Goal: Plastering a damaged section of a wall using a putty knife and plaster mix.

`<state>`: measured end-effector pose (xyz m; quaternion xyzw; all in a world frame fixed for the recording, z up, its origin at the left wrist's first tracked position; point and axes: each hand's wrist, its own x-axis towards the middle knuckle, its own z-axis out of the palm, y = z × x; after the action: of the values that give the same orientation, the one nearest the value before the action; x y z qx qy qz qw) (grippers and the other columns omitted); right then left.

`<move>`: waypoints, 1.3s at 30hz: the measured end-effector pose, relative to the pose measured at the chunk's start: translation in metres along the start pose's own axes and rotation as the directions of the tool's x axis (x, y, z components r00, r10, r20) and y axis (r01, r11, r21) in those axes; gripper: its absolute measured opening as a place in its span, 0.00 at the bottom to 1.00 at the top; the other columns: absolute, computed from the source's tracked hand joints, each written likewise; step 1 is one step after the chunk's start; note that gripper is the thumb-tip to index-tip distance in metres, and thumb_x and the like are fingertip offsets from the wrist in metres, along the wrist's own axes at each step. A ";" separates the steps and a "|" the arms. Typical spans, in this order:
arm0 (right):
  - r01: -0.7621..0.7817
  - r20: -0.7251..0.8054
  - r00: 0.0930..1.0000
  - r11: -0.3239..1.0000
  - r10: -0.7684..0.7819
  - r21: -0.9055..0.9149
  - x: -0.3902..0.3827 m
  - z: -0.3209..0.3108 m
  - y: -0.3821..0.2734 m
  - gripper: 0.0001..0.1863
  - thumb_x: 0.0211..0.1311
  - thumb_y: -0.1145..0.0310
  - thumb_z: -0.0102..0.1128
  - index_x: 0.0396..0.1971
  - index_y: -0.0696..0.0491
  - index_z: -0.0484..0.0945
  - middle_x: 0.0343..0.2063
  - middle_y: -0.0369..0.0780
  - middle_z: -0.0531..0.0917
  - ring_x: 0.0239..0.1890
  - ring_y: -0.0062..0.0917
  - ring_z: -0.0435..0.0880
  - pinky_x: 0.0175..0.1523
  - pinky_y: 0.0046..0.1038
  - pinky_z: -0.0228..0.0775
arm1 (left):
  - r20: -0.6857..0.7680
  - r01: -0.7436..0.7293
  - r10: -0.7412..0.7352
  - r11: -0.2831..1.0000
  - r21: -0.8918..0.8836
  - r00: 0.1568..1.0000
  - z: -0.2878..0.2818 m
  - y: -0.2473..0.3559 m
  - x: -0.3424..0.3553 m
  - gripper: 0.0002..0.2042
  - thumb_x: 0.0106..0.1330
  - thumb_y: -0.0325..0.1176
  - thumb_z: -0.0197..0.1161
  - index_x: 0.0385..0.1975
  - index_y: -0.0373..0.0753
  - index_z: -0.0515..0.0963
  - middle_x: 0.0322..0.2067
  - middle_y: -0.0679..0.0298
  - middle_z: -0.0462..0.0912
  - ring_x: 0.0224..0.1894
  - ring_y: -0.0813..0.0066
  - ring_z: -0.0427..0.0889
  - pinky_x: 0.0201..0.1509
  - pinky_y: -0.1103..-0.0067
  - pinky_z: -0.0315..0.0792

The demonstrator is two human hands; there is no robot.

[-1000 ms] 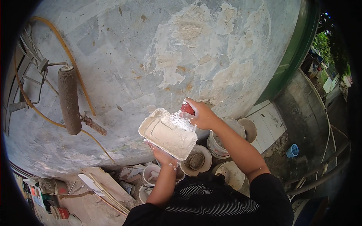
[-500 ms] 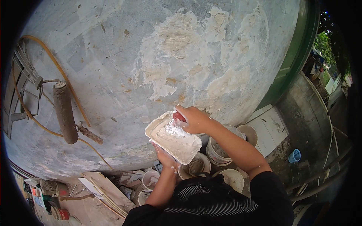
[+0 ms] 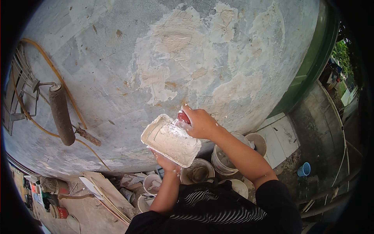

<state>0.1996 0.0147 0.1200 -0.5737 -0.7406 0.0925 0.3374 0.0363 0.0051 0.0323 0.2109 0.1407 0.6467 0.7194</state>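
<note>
A shallow rectangular tray [image 3: 156,133] caked with off-white putty is tilted in front of the wall. My left hand [image 3: 167,162] grips it from beneath, its fingers partly hidden under the tray. Over the tray's upper right side, my right hand [image 3: 200,124] is closed round the red handle of a putty knife [image 3: 184,117]. Its blade lies at the putty, bright and smeared white, so its edge is hard to make out. White putty is stuck to both hands. Behind them stands a grey wall [image 3: 105,78] with rough cream putty patches [image 3: 177,37].
A dirty paint roller [image 3: 62,115] hangs at the left beside a yellow hose [image 3: 54,58]. Several putty-stained buckets [image 3: 224,160] stand below my arms. Boards [image 3: 107,191] lean at lower left. A blue plastic basket [image 3: 304,169] and a green door [image 3: 300,85] are at right.
The whole view has shifted, so the wall and the roller sit farther left. My right hand with the putty knife has moved slightly right relative to the tray. Both grips are unchanged.
</note>
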 end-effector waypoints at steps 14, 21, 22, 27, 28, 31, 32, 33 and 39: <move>-0.139 0.033 0.989 0.985 0.143 -0.099 -0.009 -0.002 0.008 0.32 0.52 0.54 0.61 0.46 0.65 0.65 0.20 0.53 0.78 0.26 0.47 0.80 0.32 0.40 0.71 | -0.010 0.103 -0.105 0.986 -0.132 0.994 -0.001 -0.039 0.012 0.29 0.68 0.56 0.31 0.63 0.43 0.55 0.61 0.60 0.60 0.62 0.58 0.61 0.65 0.64 0.56; -0.178 -0.246 0.940 0.956 0.235 0.232 -0.017 0.004 0.004 0.26 0.52 0.58 0.63 0.42 0.64 0.69 0.23 0.51 0.79 0.27 0.44 0.80 0.33 0.35 0.70 | 0.081 0.038 -0.025 0.986 -0.163 0.996 -0.003 -0.024 0.031 0.30 0.68 0.58 0.31 0.63 0.44 0.55 0.61 0.60 0.60 0.61 0.57 0.62 0.64 0.63 0.57; -0.162 -0.266 0.931 0.934 0.252 0.319 -0.019 0.005 0.005 0.25 0.52 0.60 0.63 0.41 0.63 0.69 0.23 0.51 0.79 0.27 0.43 0.80 0.33 0.34 0.69 | 0.134 0.025 -0.001 0.984 -0.174 0.991 -0.004 -0.021 0.033 0.30 0.68 0.58 0.32 0.63 0.44 0.55 0.61 0.60 0.60 0.61 0.57 0.62 0.64 0.63 0.58; -0.102 0.029 0.995 0.939 0.098 0.327 -0.029 -0.001 0.017 0.11 0.55 0.65 0.60 0.32 0.58 0.75 0.22 0.46 0.79 0.21 0.35 0.73 0.33 0.30 0.67 | 0.016 0.001 0.000 0.993 -0.120 1.000 -0.013 -0.011 0.039 0.31 0.67 0.59 0.29 0.64 0.45 0.53 0.63 0.61 0.57 0.63 0.56 0.59 0.65 0.62 0.55; -0.123 0.090 0.991 0.957 0.103 0.262 -0.029 -0.002 0.019 0.10 0.55 0.66 0.59 0.31 0.58 0.76 0.21 0.45 0.79 0.21 0.33 0.72 0.33 0.30 0.67 | 0.040 -0.002 0.008 0.990 -0.140 0.999 -0.015 -0.010 0.039 0.31 0.67 0.59 0.30 0.64 0.45 0.53 0.63 0.61 0.57 0.63 0.56 0.59 0.65 0.62 0.55; -0.125 0.015 0.992 0.949 0.126 0.289 -0.032 0.000 0.020 0.10 0.55 0.65 0.59 0.27 0.58 0.76 0.18 0.48 0.76 0.19 0.38 0.71 0.30 0.31 0.66 | 0.118 0.071 -0.044 0.968 -0.241 0.992 -0.021 -0.008 0.040 0.31 0.67 0.59 0.31 0.64 0.45 0.54 0.63 0.61 0.57 0.63 0.56 0.59 0.65 0.62 0.55; -0.079 -0.071 0.991 0.936 0.110 0.342 -0.034 0.003 0.019 0.10 0.54 0.65 0.59 0.26 0.58 0.76 0.17 0.50 0.75 0.18 0.41 0.71 0.28 0.32 0.65 | 0.104 0.056 -0.033 0.973 -0.225 0.994 -0.023 -0.007 0.040 0.31 0.67 0.59 0.31 0.64 0.46 0.54 0.63 0.61 0.57 0.63 0.57 0.59 0.65 0.62 0.55; -0.153 -0.042 0.983 0.924 0.178 0.349 -0.036 0.006 0.018 0.10 0.55 0.65 0.58 0.26 0.58 0.76 0.17 0.50 0.75 0.18 0.41 0.71 0.28 0.31 0.65 | 0.083 0.046 -0.029 0.976 -0.215 0.996 -0.023 -0.007 0.041 0.31 0.67 0.59 0.31 0.64 0.46 0.54 0.63 0.62 0.57 0.63 0.57 0.59 0.65 0.62 0.55; -0.174 -0.116 0.962 0.881 0.248 0.440 -0.047 0.028 0.006 0.10 0.57 0.66 0.56 0.26 0.58 0.77 0.16 0.46 0.76 0.17 0.33 0.71 0.27 0.29 0.65 | -0.021 0.003 -0.006 0.987 -0.158 1.000 -0.027 -0.008 0.048 0.30 0.67 0.59 0.31 0.64 0.47 0.54 0.63 0.62 0.57 0.63 0.58 0.59 0.65 0.61 0.55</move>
<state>0.1921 -0.0192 0.0771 -0.5692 -0.6042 0.2391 0.5038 0.0359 0.0550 0.0082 0.1458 0.0974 0.6564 0.7338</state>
